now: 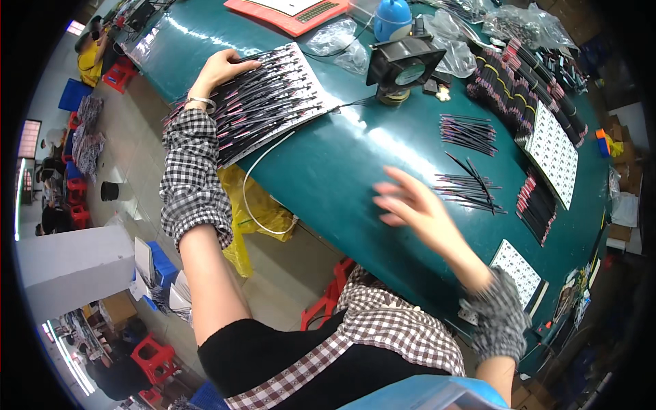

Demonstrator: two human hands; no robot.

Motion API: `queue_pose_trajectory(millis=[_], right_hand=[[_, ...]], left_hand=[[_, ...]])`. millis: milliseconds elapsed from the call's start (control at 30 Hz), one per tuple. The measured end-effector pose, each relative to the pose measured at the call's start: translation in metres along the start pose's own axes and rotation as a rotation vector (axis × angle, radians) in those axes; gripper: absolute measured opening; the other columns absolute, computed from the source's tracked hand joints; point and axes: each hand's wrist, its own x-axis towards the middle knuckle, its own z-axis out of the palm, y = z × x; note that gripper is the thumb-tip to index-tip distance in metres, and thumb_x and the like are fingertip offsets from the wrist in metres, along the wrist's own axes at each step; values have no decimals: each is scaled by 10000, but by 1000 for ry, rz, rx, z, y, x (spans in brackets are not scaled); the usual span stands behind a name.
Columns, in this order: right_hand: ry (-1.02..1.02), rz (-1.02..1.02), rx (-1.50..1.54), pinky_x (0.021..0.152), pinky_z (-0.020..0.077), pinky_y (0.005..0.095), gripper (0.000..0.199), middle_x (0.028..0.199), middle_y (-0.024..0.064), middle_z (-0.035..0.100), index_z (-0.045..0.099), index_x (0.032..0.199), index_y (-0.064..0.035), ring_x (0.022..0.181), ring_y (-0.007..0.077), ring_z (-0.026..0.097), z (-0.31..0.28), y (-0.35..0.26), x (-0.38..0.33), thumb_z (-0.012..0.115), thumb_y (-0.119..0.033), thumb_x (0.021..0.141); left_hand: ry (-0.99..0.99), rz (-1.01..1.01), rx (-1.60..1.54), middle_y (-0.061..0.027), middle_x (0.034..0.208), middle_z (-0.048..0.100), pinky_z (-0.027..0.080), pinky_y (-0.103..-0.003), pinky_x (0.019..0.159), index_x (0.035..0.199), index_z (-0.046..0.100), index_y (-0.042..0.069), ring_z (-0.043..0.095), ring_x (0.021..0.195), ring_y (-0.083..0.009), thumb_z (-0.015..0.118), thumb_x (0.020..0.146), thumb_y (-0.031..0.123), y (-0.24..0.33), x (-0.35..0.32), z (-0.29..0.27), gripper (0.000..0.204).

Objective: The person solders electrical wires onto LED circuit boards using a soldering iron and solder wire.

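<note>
My left hand (pixel 225 70) rests on a dense layer of thin black sticks with pinkish and pale ends (pixel 263 99), its fingers reaching across them at the far side. These sticks lie in rows on a white board (pixel 311 72) at the table's left end. Over bare green tabletop, my right hand (pixel 410 205) is blurred by motion, fingers apart, with nothing visible in it. Just right of it lies a loose group of similar black sticks (pixel 471 188), a few of them crossing the others. A neater group of sticks (pixel 468 133) lies farther back.
A small black fan (pixel 404 65) stands mid-table before a blue bottle (pixel 393 19). Banded stick bundles (pixel 506 89) are piled at the far right, beside a patterned white board (pixel 552 154). A white cable (pixel 249 179) hangs over the table's near edge by a yellow bag (pixel 239 239).
</note>
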Motion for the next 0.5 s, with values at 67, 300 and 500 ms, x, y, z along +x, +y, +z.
queue_pose_trajectory(millis=[67, 300, 500], right_hand=[[72, -69, 275, 932, 513, 360, 648, 1384, 170, 480, 290, 1489, -33, 1202, 224, 547, 27, 18, 79, 615, -168, 944], [71, -263, 491, 839, 520, 303, 482, 1167, 132, 612, 420, 1320, 27, 1022, 175, 608, 98, 21, 174, 635, -129, 918], [42, -169, 511, 750, 574, 322, 466, 1105, 140, 625, 417, 1241, 21, 858, 216, 693, 149, -10, 171, 538, -353, 991]], left_hand=[[1, 22, -9, -42, 695, 613, 458, -283, 624, 807, 668, 12, 551, 665, -129, 820, 672, 550, 16, 6, 5, 576], [-36, -6, -231, -4, 766, 629, 466, -241, 661, 858, 671, 38, 563, 712, -88, 784, 767, 487, 3, -2, 5, 472], [-131, -76, -188, 33, 754, 580, 407, -239, 631, 889, 666, 16, 500, 710, -71, 704, 851, 481, 15, 0, 2, 468]])
